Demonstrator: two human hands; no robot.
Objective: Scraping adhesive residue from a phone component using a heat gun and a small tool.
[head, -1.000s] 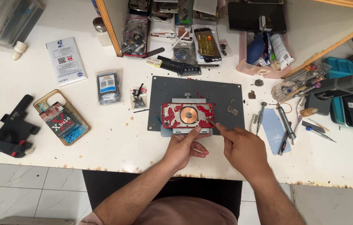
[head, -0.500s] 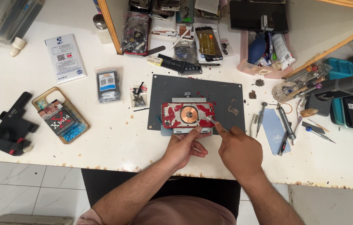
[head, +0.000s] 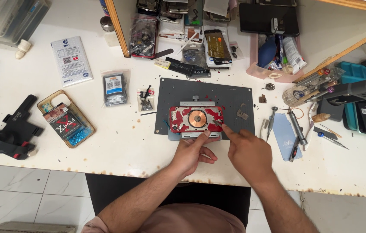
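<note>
A phone back (head: pixel 196 118) with red paint remnants and a round copper coil lies clamped in a metal holder on a dark grey mat (head: pixel 235 92). My left hand (head: pixel 194 153) grips the near edge of the phone and holder, with the thumb on top and the fingers curled below. My right hand (head: pixel 247 151) is beside it. Its index finger is stretched out to the phone's near right corner and the other fingers are curled. Something thin may sit under that fingertip, but it is too small to tell.
Screwdrivers and tweezers (head: pixel 297 129) lie to the right of the mat, by a pale blue card (head: pixel 283 133). To the left are a phone case (head: pixel 65 124), small parts bags (head: pixel 115 88) and a black clamp tool (head: pixel 8 133). Shelves with phones and parts (head: pixel 200 39) stand behind. The table edge (head: pixel 127 170) is near.
Both hands stay at the phone. The right index finger has crept slightly up onto the near right corner.
</note>
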